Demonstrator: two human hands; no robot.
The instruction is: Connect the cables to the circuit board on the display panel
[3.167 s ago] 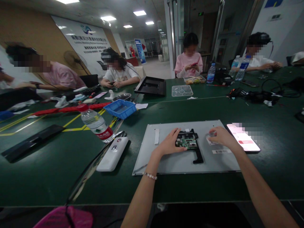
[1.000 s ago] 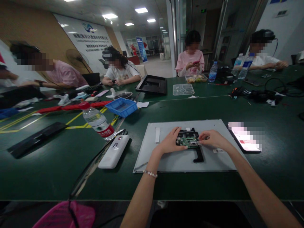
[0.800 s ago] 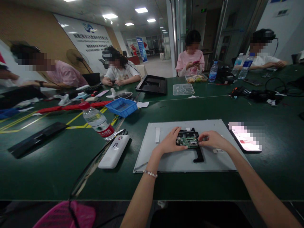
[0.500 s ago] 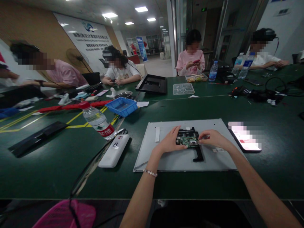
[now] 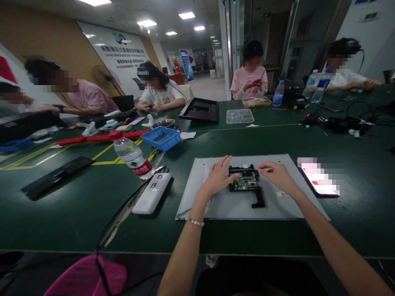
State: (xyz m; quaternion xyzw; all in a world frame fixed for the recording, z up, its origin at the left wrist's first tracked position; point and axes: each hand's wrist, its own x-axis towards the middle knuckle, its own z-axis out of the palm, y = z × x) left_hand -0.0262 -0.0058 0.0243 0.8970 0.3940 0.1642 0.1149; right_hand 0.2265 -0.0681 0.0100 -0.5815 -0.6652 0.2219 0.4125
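Both hands have shifted: the left hand (image 5: 215, 179), which was holding the side of the board (image 5: 247, 183) before, is now loosened with its fingers spread, and the right hand (image 5: 277, 176) is a little farther up. From where I stand, the left hand grasps nothing; its thumb is over the board's left side, and touching or not, I cannot tell. Fingertips of the right hand are pinched together beside the upper right corner of the bracket (image 5: 258, 198), but I cannot see if something small is between them. Board and bracket lie between the two hands, on the panel (image 5: 222, 209). It seems the board is already seated in the bracket; whether any fastening is left, I cannot see. The board is green, crowded with tiny parts; the bracket is black, maybe plastic, with one L-shaped leg. The panel is flat, grey, smooth like sheet metal. Right of the right hand, a phone (image 5: 319, 181) is shining.
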